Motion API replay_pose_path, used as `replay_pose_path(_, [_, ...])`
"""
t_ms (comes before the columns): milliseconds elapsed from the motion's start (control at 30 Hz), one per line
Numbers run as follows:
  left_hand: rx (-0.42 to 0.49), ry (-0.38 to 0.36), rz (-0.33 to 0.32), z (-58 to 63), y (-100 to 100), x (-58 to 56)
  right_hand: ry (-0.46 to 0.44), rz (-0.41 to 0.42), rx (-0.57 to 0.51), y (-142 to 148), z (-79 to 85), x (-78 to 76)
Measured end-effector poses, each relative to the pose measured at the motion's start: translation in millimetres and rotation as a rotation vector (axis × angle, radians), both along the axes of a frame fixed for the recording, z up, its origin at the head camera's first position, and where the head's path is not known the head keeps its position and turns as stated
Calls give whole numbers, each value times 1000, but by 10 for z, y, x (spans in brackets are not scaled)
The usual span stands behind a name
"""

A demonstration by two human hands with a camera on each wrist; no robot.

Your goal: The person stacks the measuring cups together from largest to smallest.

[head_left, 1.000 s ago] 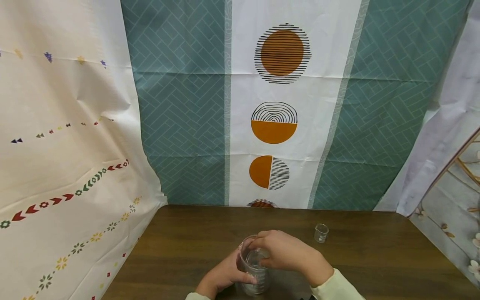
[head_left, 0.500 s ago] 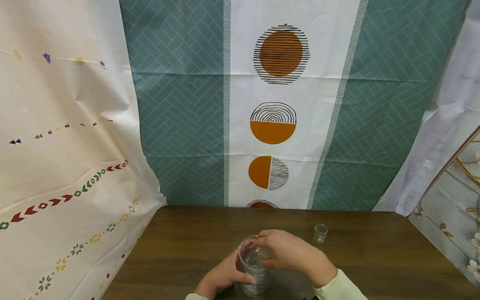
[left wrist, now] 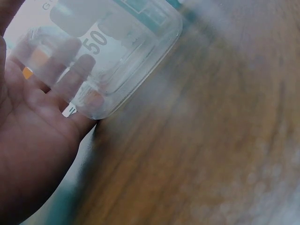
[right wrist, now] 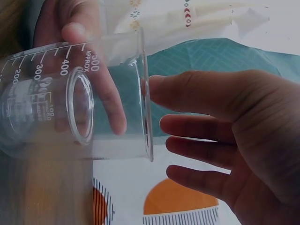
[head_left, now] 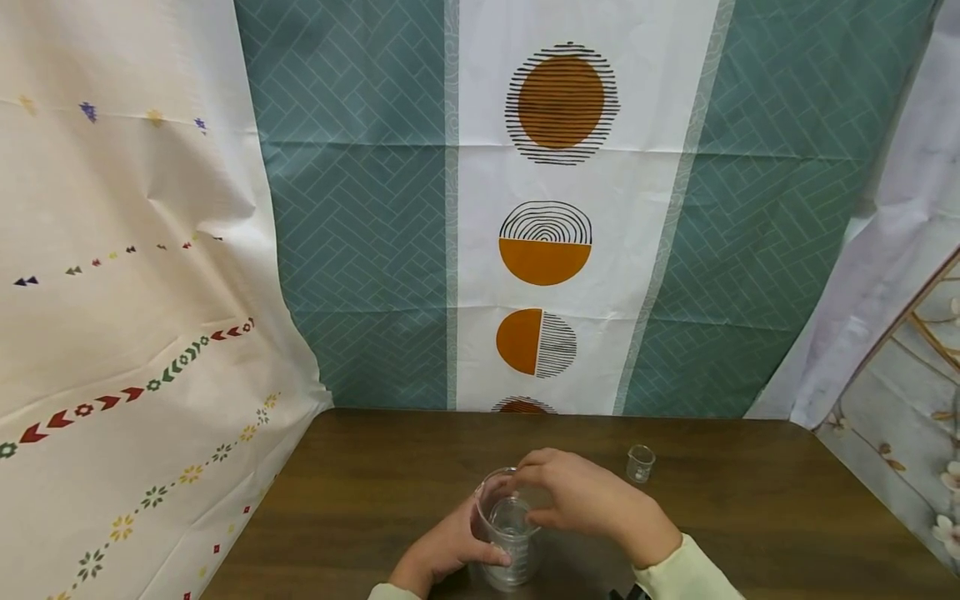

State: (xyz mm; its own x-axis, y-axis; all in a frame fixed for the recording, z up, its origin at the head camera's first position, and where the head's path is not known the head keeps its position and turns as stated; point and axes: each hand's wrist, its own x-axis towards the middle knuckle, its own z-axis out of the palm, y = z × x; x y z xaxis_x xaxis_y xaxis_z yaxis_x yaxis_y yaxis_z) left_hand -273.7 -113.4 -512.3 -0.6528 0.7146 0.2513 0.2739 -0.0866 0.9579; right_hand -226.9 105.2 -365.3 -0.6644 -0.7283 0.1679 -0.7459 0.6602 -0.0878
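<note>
My left hand [head_left: 450, 546] grips a large clear glass beaker [head_left: 504, 578] from its left side, thumb in front and fingers behind the glass. The beaker stands upright on the wooden table. Inside it sits a smaller glass beaker [right wrist: 47, 105], its rim well below the large one's mouth. My right hand [head_left: 581, 500] is over the large beaker's mouth, holding nothing. In the right wrist view its thumb [right wrist: 187, 91] is right at the rim and the other fingers are extended, apart from the glass. Fingers of my left hand show through the wall in the left wrist view.
A tiny glass beaker [head_left: 641, 465] stands farther back on the brown table [head_left: 750, 500], to the right. Patterned cloths hang behind the table [head_left: 360, 208] and on both sides, the left one cream [head_left: 135, 333].
My right hand has risen slightly and shifted right, its fingers drawn farther from the inner beaker. The left hand and both nested beakers stay put.
</note>
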Motion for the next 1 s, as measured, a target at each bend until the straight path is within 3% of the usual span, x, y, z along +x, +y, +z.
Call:
replay_pose_path(300, [36, 47, -17, -4, 6, -15, 40, -4, -25, 60, 28, -9])
replay_pose_path(567, [-37, -2, 17, 68, 2, -13, 64, -6, -45, 131, 69, -69])
replay_pose_path(800, [-38, 43, 46, 28, -5, -2, 70, -39, -65, 187, 49, -93])
replay_pose_path(1000, [-14, -4, 27, -7, -10, 26, 77, -67, -72, 240, 18, -91])
